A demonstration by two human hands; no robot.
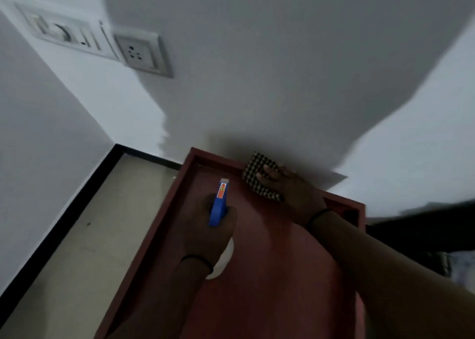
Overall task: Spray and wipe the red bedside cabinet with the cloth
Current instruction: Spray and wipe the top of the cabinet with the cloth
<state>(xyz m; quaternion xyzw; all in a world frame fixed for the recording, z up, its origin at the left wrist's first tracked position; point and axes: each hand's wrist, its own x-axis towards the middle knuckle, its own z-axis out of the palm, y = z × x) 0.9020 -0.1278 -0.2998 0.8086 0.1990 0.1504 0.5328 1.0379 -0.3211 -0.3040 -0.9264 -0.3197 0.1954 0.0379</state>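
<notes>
**Down on the cabinet top: cloth pressed flat, sprayer gripped**

A white wall [257, 81] fills most of the view, shadowed in the middle. A beige floor [84, 248] with black skirting [64, 215] lies to the left. The red bedside cabinet [277, 274] stands against the wall, its top edged by a raised rim. The right hand [295, 192] lies with fingers extended on the checkered cloth [257, 169], pressing it onto the cabinet's far edge by the wall. The left hand [205, 233] is curled round the blue head of the spray bottle [220, 202], held over the middle of the top with the nozzle towards the wall. A socket [141, 53] sits high on the wall at left.
</notes>
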